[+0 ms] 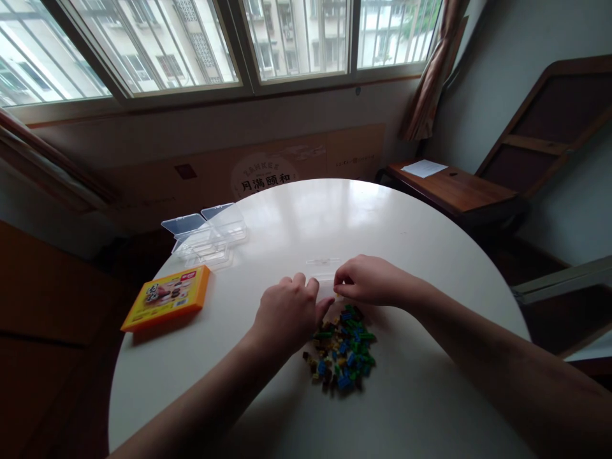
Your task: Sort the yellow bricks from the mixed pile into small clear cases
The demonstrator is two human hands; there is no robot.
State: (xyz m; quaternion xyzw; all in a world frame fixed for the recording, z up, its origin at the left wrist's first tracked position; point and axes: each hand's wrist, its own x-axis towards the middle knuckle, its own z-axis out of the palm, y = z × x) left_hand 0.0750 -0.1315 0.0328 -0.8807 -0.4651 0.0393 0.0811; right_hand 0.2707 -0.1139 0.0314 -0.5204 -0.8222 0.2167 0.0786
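A clear plastic box (325,290) with its lid (323,262) folded back lies near the middle of the white table. My left hand (291,312) grips the box at its left side, thumb along the near edge. At the right end of the box, my right hand (370,282) has its fingers curled into a pinch. A tiny yellow fleck shows by those fingertips, too small to name. Just below both hands is a loose pile of small toy building bricks (351,347) in blue, green, yellow and dark brown; my left hand covers part of its edge.
Several clear plastic boxes (210,236) with raised lids cluster at the round table's (406,236) far left edge. An orange and yellow box (167,296) lies closer on the left. Beyond the table are a wooden chair (459,185) with paper on it, and windows.
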